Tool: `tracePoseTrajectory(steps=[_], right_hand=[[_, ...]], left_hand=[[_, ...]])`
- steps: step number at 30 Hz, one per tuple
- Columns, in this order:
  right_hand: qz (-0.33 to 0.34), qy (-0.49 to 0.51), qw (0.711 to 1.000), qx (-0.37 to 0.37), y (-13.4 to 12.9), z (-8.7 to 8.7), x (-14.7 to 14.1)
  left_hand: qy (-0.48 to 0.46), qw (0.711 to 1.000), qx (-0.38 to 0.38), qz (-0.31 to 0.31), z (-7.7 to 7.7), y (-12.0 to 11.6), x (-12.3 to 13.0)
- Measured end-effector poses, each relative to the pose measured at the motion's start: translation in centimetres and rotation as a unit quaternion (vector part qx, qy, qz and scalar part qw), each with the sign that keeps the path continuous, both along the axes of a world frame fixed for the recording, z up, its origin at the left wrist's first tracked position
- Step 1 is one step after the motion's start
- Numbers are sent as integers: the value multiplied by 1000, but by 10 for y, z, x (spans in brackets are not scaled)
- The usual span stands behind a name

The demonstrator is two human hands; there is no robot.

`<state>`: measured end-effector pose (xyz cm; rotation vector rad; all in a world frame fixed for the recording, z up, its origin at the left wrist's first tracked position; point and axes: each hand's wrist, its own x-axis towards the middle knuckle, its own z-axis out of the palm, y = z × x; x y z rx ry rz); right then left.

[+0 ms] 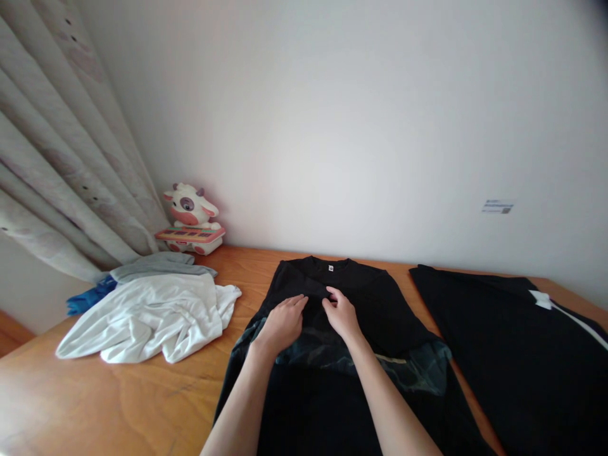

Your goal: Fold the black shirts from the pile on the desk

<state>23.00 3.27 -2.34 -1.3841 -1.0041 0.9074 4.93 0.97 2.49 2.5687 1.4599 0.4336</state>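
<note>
A black long-sleeved shirt (354,285) with a dark grey-green patterned band across its middle lies spread out in front of me, its collar toward the wall. My left hand (285,322) rests over the chest of the shirt, fingers stretched out and pointing right. Close beside it, my right hand (340,313) is over the shirt too, with thumb and fingers apart and slightly bent. Neither hand grips anything that I can see. A small white label (331,268) shows inside the collar. My forearms cover part of the patterned band.
Left on the wooden table (142,405) lies a crumpled white garment (161,316), with grey (156,266) and blue cloth (92,296) behind it. A cow toy keyboard (192,218) stands by the curtain (71,139). Black clothing with a white stripe (498,342) lies at right.
</note>
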Motion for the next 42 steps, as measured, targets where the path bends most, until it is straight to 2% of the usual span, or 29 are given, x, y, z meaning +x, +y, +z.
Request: tracePoseTrajectory(steps=[4,8,12,14,16,19,21,23,26,29,32,35,39,42], right_hand=[[25,47,999,-8,5,-3,-6],[14,62,998,2,8,-3,-8],[-24,24,999,25,0,0,-5],[-32,-57,996,55,-6,2,-5],[-1,-191,976,103,-13,5,-8],[95,-353,918,156,-21,8,-17],[127,-417,889,138,-24,7,-22],[130,-467,870,87,-26,5,-26],[129,-500,856,31,-28,2,-28],[132,-511,849,23,-29,3,-29],[136,-522,842,15,-32,7,-30],[142,-532,835,4,-34,11,-31],[135,-533,835,-14,-35,13,-33],[133,-529,838,-24,-35,13,-33]], left_hand=[[-50,998,24,0,2,1,3],[-54,998,12,-25,1,-3,2],[-64,996,-5,-68,1,-6,4],[-93,994,-3,-63,-1,-3,5],[-116,993,29,-15,-5,3,5],[-66,989,83,101,-16,10,2],[10,982,70,176,-24,11,-2],[66,972,35,225,-30,9,-5],[98,961,-4,260,-31,5,-7],[112,957,-8,267,-27,7,-8],[107,973,-13,202,-26,20,-2],[100,984,-36,140,-29,44,11],[105,983,-54,139,-34,82,25],[112,979,-49,164,-37,103,22]])
